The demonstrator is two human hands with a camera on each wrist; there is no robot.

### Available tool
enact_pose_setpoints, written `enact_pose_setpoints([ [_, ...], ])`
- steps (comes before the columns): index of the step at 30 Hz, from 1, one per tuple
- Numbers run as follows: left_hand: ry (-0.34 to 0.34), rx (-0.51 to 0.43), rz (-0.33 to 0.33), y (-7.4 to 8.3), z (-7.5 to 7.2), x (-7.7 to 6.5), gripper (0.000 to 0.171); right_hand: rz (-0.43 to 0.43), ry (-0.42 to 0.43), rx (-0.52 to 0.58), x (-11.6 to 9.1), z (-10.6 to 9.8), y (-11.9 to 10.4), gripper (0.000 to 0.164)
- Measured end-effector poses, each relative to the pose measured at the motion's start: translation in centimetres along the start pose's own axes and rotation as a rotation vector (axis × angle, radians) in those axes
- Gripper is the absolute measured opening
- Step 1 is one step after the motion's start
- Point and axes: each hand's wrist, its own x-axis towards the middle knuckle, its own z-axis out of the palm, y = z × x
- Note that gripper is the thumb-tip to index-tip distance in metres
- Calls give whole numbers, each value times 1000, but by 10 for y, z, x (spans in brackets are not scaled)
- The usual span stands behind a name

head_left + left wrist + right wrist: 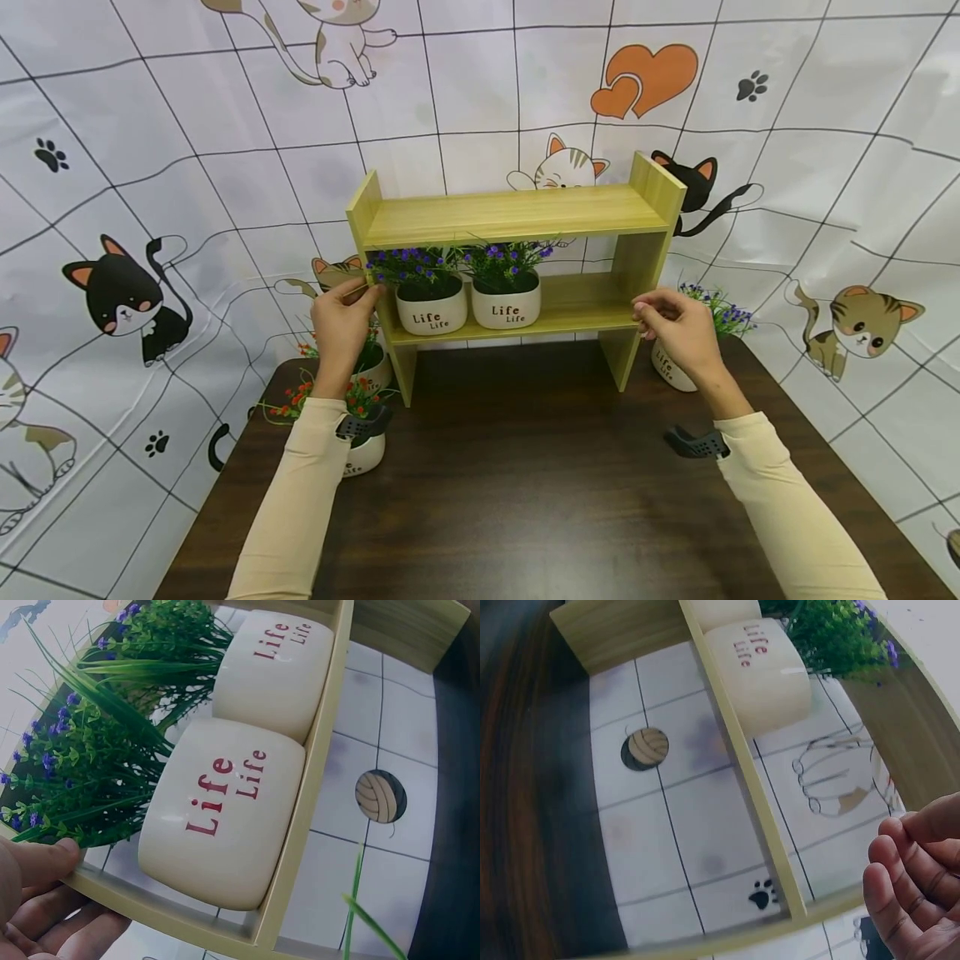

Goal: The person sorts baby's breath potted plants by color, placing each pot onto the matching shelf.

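Note:
A light-wood two-tier shelf (517, 212) stands at the back of the dark table. On its lower board sit two white "Life" pots (431, 312) (506, 307) with purple-flowered plants, side by side at the left end. My left hand (343, 327) grips the shelf's left side panel, thumb (56, 859) on the plant side near the leaves and fingers outside. Beside the right side panel, my right hand (682, 325) has its thumb and fingertips (885, 847) close together at the panel's front edge, with nothing visible between them.
Two potted plants with red flowers (363, 454) (375, 367) stand left of the shelf, partly behind my left arm. Another purple-flowered pot (671, 367) stands to the right, behind my right hand. The dark table (517, 483) meets a cat-patterned wall covering (480, 100).

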Motion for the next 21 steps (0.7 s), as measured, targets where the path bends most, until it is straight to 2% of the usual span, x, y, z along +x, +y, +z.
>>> enact_pose_setpoints([
  [8, -2, -3, 2, 0, 0, 0, 43, 56, 23, -37, -12, -22, -2, 16],
  [15, -4, 1, -4, 0, -1, 0, 44, 89, 50, -111, -18, -41, 36, 19],
  [21, -4, -6, -2, -1, 0, -1, 42, 121, 74, -156, -27, -52, 55, 19],
])
